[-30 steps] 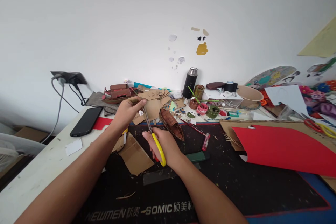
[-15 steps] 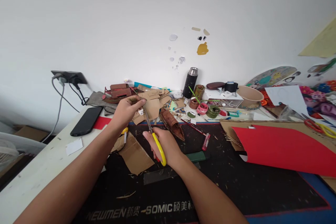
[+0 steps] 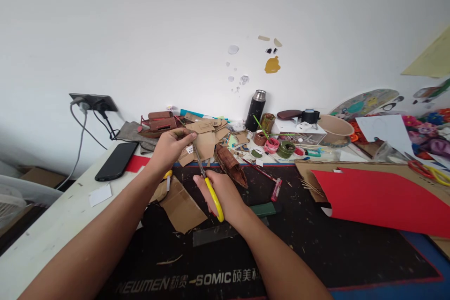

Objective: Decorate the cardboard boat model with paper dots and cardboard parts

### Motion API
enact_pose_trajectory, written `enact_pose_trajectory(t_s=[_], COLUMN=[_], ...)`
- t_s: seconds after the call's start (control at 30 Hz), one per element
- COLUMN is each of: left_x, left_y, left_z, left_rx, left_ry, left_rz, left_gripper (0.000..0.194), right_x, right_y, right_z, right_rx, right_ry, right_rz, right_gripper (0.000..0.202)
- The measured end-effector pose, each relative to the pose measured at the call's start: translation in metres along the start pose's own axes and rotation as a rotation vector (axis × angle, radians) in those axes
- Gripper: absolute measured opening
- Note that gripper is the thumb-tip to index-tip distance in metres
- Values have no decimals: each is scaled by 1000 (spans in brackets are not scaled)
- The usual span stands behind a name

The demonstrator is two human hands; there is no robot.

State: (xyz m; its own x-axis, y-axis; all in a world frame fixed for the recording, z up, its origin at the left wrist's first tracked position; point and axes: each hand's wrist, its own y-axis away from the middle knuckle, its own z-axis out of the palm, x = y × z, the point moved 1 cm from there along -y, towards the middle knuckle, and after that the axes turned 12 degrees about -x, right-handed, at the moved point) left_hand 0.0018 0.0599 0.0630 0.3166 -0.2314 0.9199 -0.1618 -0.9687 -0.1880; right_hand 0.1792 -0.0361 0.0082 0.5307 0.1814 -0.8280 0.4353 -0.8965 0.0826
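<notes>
My right hand is wrapped round the yellow handle of a pair of scissors, whose blades point up and away from me. The blade tips reach my left hand, which is closed in a pinch of thumb and fingers. What it pinches is too small to make out against the brown cardboard scraps behind it. Just right of the blades lies a small brown model boat with a rounded cover. Below my left hand rests a flat cardboard piece on the black mat.
A black phone lies at the left. Behind my hands stand a black flask, paint pots and another brown model. Red paper covers the right side, beside second scissors. A marker lies on the mat.
Both hands keep nearly the same pose, with the scissors at my left fingertips. The whole view has shifted very slightly.
</notes>
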Motion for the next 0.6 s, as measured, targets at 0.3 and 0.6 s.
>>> enact_pose_trajectory(t_s=[0.3,0.6], left_x=[-4,-8], left_y=[-2,-4], left_z=[0,0], left_rx=[1,-31], left_ry=[-1,18], left_rz=[-10,2], left_gripper=[43,41], right_x=[-7,-3], right_y=[1,-2], right_z=[-4,-1], right_rx=[41,49], right_ry=[103,175], right_rz=[15,36], right_gripper=[42,36])
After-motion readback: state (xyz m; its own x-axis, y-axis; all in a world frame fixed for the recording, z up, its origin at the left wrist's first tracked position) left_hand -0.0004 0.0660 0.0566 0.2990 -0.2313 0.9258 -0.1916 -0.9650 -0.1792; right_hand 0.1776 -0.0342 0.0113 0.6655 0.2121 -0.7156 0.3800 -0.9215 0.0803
